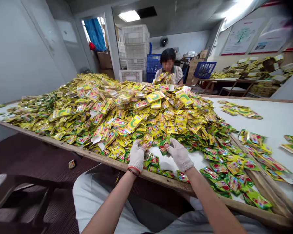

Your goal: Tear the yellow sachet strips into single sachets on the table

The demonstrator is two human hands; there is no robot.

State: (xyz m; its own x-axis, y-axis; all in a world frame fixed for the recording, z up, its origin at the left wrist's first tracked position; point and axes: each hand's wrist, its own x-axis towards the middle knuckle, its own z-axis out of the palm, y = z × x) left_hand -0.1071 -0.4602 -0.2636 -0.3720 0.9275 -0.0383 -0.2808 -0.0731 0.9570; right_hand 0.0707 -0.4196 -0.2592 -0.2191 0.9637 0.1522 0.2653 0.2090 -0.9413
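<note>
In a white knitted glove, my left hand point(137, 156) is at the table's front edge, thumb and fingers closed together; what they hold, if anything, I cannot make out. A yellow packet lies just beyond its fingertips. My right hand point(180, 155), gloved the same way, pinches the edge of a small green packet point(163, 146) with red on it. Beyond both hands rises a big heap of yellow and green packets point(158, 125), with flat yellow boxes point(133, 123) among them. Several green packets point(154, 160) lie between my hands and the wooden rim.
A wooden rim point(70, 149) borders the white table. To the right, a wooden divider point(256, 175) has packets on both sides. A co-worker point(178, 73) sits behind the heap. White crates point(136, 48) and blue baskets point(205, 70) stand farther back; a dark stool point(21, 195) is at lower left.
</note>
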